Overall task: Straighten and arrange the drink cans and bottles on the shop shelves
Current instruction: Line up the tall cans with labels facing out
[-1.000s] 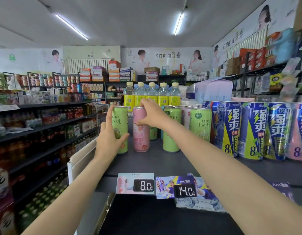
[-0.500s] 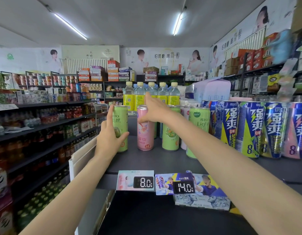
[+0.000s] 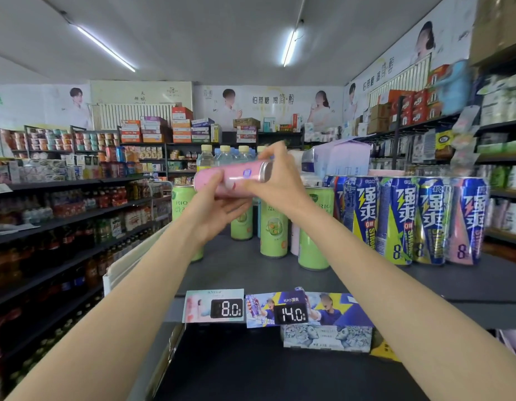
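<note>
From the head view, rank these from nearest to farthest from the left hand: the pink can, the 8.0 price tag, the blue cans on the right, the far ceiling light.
1. Pink can: held sideways by the left hand and right hand, above the shelf.
2. 8.0 price tag: on the shelf edge, below the hand.
3. Blue cans: standing to the right on the shelf.
4. Ceiling light: far overhead.

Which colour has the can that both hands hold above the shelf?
The can is pink with a silver end, seen in the head view.
</note>
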Action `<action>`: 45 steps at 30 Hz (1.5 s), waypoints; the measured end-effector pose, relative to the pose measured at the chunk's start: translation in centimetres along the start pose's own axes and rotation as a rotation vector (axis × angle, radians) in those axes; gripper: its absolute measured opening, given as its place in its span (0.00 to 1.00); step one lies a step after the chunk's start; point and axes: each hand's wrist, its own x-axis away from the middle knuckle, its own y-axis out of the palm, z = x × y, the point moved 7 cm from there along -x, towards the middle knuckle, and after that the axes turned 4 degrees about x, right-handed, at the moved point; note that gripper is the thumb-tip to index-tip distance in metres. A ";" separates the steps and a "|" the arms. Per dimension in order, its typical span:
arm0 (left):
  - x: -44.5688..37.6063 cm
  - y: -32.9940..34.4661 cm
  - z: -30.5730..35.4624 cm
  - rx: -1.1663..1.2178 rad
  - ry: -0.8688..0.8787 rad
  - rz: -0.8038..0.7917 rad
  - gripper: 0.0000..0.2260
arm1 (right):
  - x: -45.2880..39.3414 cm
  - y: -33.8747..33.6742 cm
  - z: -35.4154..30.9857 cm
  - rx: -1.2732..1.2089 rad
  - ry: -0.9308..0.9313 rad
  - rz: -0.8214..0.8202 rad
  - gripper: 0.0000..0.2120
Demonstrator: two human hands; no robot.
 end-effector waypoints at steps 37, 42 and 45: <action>-10.2 -2.7 -5.2 -0.754 0.129 0.014 0.32 | -2.5 0.4 5.6 0.877 -0.190 -0.379 0.20; -10.9 -3.0 -5.5 -0.796 0.154 0.012 0.32 | -2.5 0.5 5.6 0.877 -0.197 -0.384 0.20; -10.9 -3.2 -5.6 -0.849 0.167 0.056 0.34 | -2.5 0.4 5.6 0.875 -0.185 -0.383 0.21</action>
